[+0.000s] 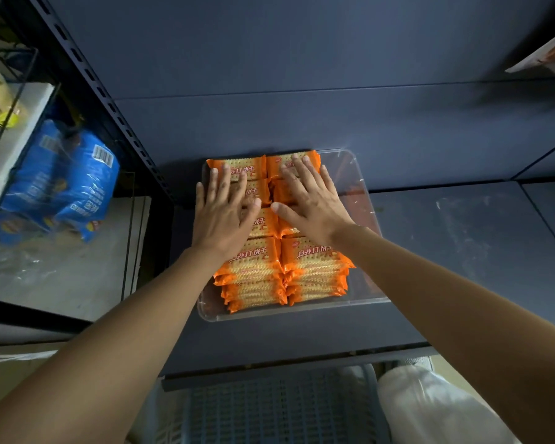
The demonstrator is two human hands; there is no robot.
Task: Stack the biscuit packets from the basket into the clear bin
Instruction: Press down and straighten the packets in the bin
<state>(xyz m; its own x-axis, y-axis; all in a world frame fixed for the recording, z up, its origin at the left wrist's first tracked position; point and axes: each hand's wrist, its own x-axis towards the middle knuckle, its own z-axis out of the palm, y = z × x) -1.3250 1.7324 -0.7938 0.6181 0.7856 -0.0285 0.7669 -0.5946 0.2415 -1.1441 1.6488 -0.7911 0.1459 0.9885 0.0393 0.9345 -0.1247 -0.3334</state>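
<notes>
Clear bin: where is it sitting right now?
The clear bin sits centre frame in the head view, on the dark shelf by its back panel; orange biscuit packets fill its left side, the left hand and right hand flat on them.

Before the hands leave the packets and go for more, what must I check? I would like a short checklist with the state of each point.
1. The left hand lies flat on the biscuit packets, holding nothing: ok.
2. The right hand lies flat on them, holding nothing: ok.
3. Visible packets lie in two even columns inside the clear bin: ok.
4. Free space along the bin's right side: ok.
5. Bin sits fully on the shelf: ok.
6. Packets left in the basket below: cannot tell.
</notes>
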